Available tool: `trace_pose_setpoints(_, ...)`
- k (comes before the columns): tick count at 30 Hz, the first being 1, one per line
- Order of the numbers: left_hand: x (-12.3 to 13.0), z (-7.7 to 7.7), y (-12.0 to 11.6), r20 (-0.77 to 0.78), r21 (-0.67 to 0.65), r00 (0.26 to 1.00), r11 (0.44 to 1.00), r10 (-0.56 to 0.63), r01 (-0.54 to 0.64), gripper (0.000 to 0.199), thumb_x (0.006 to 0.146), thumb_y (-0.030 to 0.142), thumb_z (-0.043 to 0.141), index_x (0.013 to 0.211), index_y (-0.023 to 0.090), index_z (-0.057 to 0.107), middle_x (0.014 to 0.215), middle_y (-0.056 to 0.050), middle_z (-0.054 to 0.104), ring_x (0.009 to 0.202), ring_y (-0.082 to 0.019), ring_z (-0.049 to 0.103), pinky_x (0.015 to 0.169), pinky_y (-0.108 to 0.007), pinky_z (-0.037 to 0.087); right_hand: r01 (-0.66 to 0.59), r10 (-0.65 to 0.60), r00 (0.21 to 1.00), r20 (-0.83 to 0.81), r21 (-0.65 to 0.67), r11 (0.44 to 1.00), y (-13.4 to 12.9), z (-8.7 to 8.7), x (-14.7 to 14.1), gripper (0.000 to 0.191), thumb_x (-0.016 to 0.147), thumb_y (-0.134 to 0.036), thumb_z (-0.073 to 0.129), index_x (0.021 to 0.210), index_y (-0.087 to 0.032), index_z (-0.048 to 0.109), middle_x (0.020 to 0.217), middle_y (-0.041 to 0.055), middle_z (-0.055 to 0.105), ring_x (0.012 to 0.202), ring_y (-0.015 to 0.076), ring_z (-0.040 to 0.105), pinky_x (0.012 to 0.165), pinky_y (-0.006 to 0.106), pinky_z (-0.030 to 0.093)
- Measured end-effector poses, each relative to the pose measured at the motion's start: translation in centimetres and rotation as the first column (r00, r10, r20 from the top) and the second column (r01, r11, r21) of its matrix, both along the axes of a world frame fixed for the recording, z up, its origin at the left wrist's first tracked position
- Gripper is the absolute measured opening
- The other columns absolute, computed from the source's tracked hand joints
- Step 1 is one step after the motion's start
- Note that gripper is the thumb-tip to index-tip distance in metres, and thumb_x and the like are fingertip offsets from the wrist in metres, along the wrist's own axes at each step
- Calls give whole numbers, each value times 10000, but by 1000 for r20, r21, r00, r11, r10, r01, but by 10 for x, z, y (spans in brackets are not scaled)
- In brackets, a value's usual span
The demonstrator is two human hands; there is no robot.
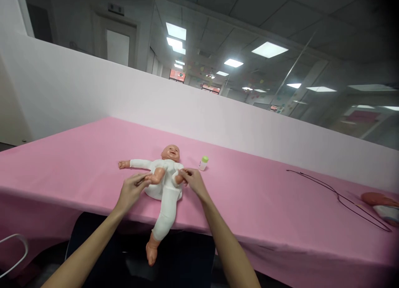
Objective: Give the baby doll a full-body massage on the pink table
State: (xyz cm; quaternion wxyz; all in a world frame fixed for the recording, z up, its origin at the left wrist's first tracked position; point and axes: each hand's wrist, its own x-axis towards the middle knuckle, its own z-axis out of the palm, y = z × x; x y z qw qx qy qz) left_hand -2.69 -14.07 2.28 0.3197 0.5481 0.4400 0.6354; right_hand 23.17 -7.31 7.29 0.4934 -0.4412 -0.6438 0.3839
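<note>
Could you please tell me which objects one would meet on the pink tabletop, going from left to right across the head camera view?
Baby doll, small green-capped bottle, thin dark cord, reddish-and-white object.

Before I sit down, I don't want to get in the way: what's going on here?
Someone is handling a bald baby doll with a white body, which lies face up on a pink-covered table. The fingers of the left hand and of the right hand each hold the bare end of one of its limbs. One leg hangs over the near edge. A small white bottle with a lime-green cap is on the table, touched by neither hand.
</note>
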Motion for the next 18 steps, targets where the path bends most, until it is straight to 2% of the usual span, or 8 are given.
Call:
trace_pose_setpoints(2, 10, 3, 21, 67, -48, 997, 999, -23, 27, 459, 773, 538, 815, 1046, 169, 838, 1087, -125, 816, 1045, -327, 751, 942, -442, 611, -15, 15, 1000, 22, 4, 1000, -4, -4, -10, 401, 813, -512, 792, 614, -179, 692, 566, -14, 587, 525, 127, 500, 481, 247, 365)
trace_pose_setpoints(4, 10, 1, 19, 77, -64, 996, 997, -36, 41, 480, 786, 542, 807, 1078, 162, 831, 1107, -132, 817, 1075, -334, 750, 959, -443, 608, 10, -10, 1000, 2, -5, 1000, -1, -7, -6, 414, 816, -528, 786, 616, -179, 690, 557, -17, 581, 521, 128, 504, 490, 249, 380)
trace_pose_setpoints(7, -11, -15, -22, -11, -30, 1000, 999, -14, 13, 415, 822, 545, 785, 1050, 203, 847, 1029, -103, 813, 934, -298, 762, 792, -371, 637, 117, -120, 989, -89, -42, 992, 14, -9, 24, 425, 765, -581, 806, 702, -167, 733, 573, -11, 602, 515, 131, 515, 505, 261, 425)
trace_pose_setpoints(9, -35, -34, -64, -139, -16, 990, 1000, -17, 15, 311, 854, 533, 756, 933, 252, 864, 920, -76, 791, 840, -270, 747, 736, -337, 628, 230, -241, 954, -176, -81, 970, 25, -13, 49, 457, 722, -616, 815, 740, -167, 730, 572, -17, 592, 506, 125, 498, 504, 266, 440)
trace_pose_setpoints(12, -67, -68, -123, -250, -62, 965, 996, -81, 67, 317, 864, 573, 689, 975, 337, 869, 752, -47, 728, 662, -268, 701, 522, -315, 570, 357, -386, 880, -275, -149, 922, 33, -22, 77, 473, 664, -625, 842, 683, -185, 670, 545, -19, 566, 494, 126, 484, 489, 275, 444)
trace_pose_setpoints(13, -73, -77, -137, -258, -120, 963, 992, -75, 45, 292, 892, 543, 680, 1009, 351, 866, 769, -39, 725, 680, -260, 700, 575, -315, 586, 379, -412, 861, -297, -164, 911, 34, -25, 82, 470, 651, -614, 854, 661, -192, 648, 536, -20, 556, 491, 126, 479, 482, 275, 439)
trace_pose_setpoints(16, -73, -87, -155, -257, -184, 961, 981, -105, 58, 290, 894, 522, 701, 1020, 324, 871, 779, -27, 713, 693, -236, 696, 630, -288, 592, 385, -417, 842, -341, -161, 909, 32, -21, 83, 455, 660, -593, 860, 658, -201, 628, 551, -26, 547, 499, 118, 468, 485, 270, 434)
trace_pose_setpoints(18, -64, -74, -143, -234, -157, 966, 985, -111, 75, 301, 890, 517, 718, 995, 282, 873, 786, -30, 712, 701, -218, 691, 645, -267, 580, 336, -359, 868, -343, -128, 933, 29, -11, 74, 449, 692, -605, 845, 714, -193, 669, 602, -19, 578, 522, 113, 472, 505, 268, 439)
